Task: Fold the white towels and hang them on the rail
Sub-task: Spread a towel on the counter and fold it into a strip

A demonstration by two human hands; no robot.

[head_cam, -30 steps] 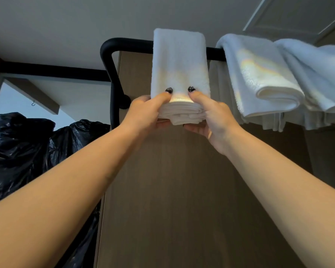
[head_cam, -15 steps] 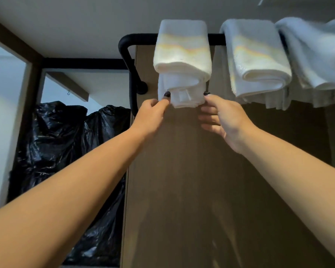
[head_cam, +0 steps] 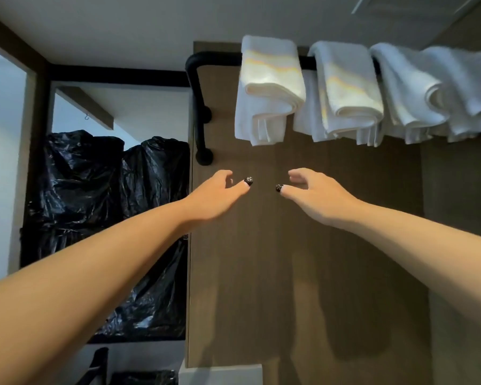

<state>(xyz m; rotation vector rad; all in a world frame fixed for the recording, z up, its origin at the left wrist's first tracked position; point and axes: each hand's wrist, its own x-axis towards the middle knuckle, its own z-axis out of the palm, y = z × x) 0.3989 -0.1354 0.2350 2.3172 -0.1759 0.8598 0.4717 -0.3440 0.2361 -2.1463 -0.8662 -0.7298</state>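
Left arm: bare, reaching up and forward from the lower left.
Right arm: bare, reaching up from the lower right.
Left hand [head_cam: 215,194]: raised in front of the wooden panel, fingers loosely curled, thumb out, holding nothing; dark polish on the thumbnail.
Right hand [head_cam: 314,191]: level with the left and a little apart from it, fingers relaxed and slightly bent, holding nothing; dark polish on the thumbnail too.
Wooden panel [head_cam: 303,259]: brown upright board right behind both hands, with their shadows falling on it.
Rail [head_cam: 203,87]: black tube fixed to the panel, running up its left edge, bending at the top and going off to the right.
Nearest towel [head_cam: 267,90]: white, folded, draped over the rail just right of the bend, above the hands and clear of them; its ends hang down against the panel.
Second towel [head_cam: 347,90]: white, folded, hanging just beside the first on the same rail.
Further towels [head_cam: 433,93]: more white ones bunched over the rail towards the right edge.
Black bags [head_cam: 103,190]: shiny plastic sacks piled to the left, behind the panel.
Writing: none I can read on any towel, bag or fitting.
Ceiling [head_cam: 122,29]: plain and pale overhead.
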